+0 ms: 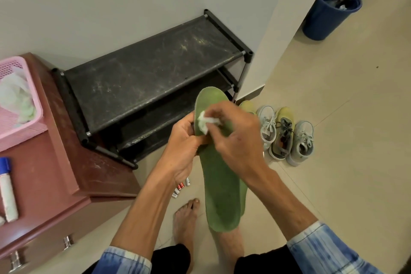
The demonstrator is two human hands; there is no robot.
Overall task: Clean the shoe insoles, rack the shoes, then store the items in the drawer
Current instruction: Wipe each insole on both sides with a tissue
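Green insoles (pixel 220 184), two of them stacked one behind the other, are held upright near the middle of the scene, over the floor in front of the black shoe rack (pixel 144 73). The left hand (pixel 184 140) has its fingers curled round their left edge. The right hand (pixel 235 138) pinches a white wipe (pixel 205 122) in its fingers and presses it on the upper part of the front insole.

To wipe well, I judge that the left hand should brace right behind the rubbed spot. Strokes should run the insole's whole length, and the wipe should be turned to a clean face before the rear insole is done.

Counted:
- two insoles
- one wipe in hand
- four shoes (pixel 282 135) in a row on the floor to the right
- four small batteries (pixel 180 187) showing on the floor below the left wrist
- one pink basket (pixel 35 100) on the cabinet (pixel 55 162) surface at left
- one blue bin (pixel 322 20) far right
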